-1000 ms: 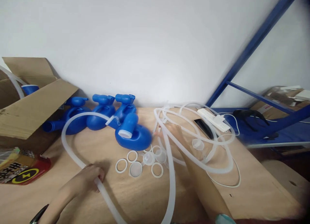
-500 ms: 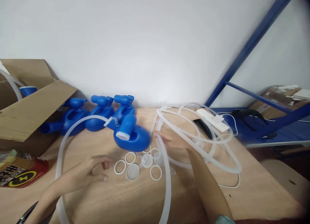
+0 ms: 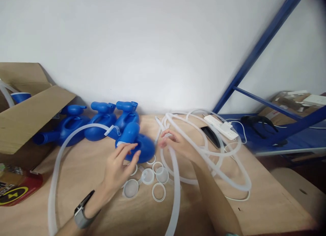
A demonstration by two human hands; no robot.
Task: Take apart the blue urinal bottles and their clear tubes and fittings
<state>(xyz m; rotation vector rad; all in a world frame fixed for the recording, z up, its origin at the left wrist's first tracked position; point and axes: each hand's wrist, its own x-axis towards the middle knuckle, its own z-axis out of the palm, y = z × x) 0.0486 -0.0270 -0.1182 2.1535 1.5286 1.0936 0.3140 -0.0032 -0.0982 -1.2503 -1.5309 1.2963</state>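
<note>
My right hand has its fingers curled around the upper end of a translucent plastic hose, which runs down toward the near edge. My left hand holds nothing, its thumb and fingers apart, in front of a blue plastic bottle with a bent neck, covering part of its white-rimmed mouth. Whether the fingertips touch the bottle I cannot tell. Under and beside the left hand lie white rings and translucent caps, some partly hidden.
More blue bottles stand along the wall, beside an open cardboard box. Coiled hoses, a phone and a white power strip lie to the right. A red package sits at the left edge.
My left hand has moved right and up, from beside the rings to the front of the blue bottle. My right hand stays at the hose end, its fingers more curled. The view has shifted slightly.
</note>
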